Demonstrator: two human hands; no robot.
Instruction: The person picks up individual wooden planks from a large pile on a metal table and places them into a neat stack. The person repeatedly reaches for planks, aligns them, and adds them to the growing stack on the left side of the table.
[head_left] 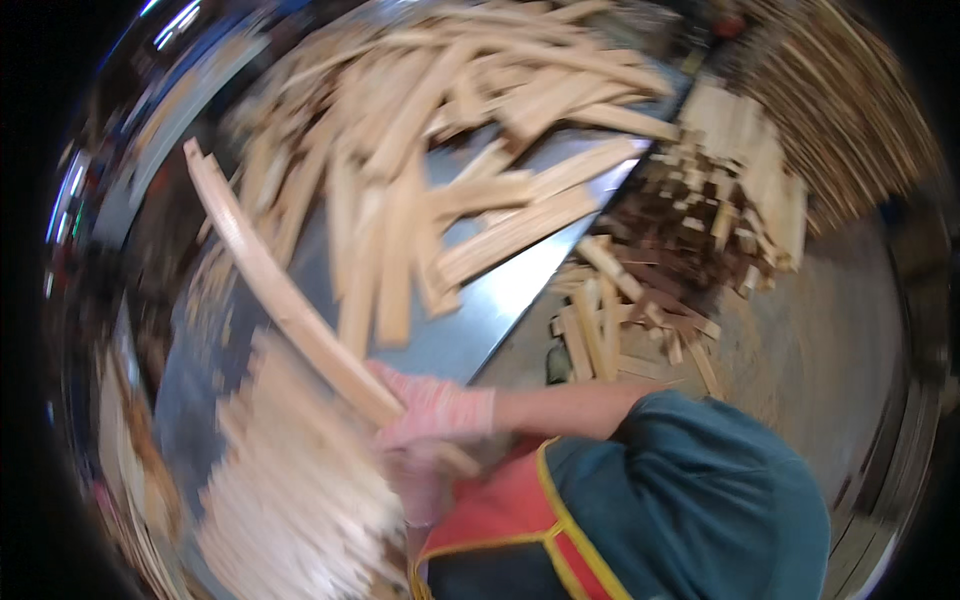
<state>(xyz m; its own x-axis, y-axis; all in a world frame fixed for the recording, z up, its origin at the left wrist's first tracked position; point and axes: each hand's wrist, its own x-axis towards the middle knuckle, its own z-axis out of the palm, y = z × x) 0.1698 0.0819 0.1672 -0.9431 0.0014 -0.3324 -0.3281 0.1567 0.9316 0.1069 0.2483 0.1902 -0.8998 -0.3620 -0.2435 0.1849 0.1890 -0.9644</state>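
My right hand [432, 405], in a pink-and-white knitted glove, is closed around the near end of a long wooden slat [285, 295]. The slat slants up to the far left, and its split far tip suggests a second slat lies against it. Just below, close to my body, is my left hand [412, 485], also gloved. Motion smears its fingers, so its grip does not show. Beside both hands, to the left, lies a dense row of pale slats [295, 480], blurred, side by side on the metal table [515, 285].
A loose heap of wooden slats [400, 220] covers the far part of the table. Beyond its right edge, stacked wood pieces [700, 200] and scattered offcuts [595, 325] lie on the floor [810, 330]. A tall pile of thin strips [840, 110] stands far right.
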